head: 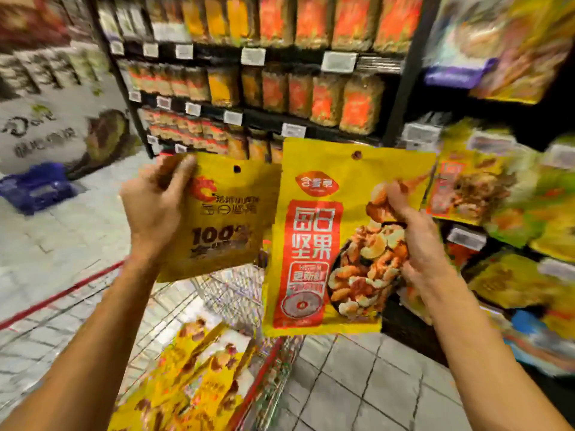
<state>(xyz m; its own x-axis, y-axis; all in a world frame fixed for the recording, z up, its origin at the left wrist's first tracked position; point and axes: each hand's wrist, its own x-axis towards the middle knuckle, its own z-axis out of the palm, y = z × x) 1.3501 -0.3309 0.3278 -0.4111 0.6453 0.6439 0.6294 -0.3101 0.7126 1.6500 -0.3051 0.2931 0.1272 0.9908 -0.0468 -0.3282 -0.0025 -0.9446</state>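
Smaller yellow pouch (224, 219), on the left: gripping it how? — Desk
Pinching its top left corner in the left hand (155, 209), thumb across the front, fingers curling behind; holding it lettered side out above the shopping cart (236, 293). — Photographer
And moving right? — Desk
Clasping the larger yellow pouch (311, 244) at its right edge in the right hand (417, 244), fingers closing round it, printed front facing the camera, just before the store shelves (399, 98). — Photographer
Getting anywhere with the shopping? — Desk
Seemingly midway: already carrying several yellow packs (199, 368) in the cart, weighing these two up, not yet dropping either in or hanging either back on the display. — Photographer
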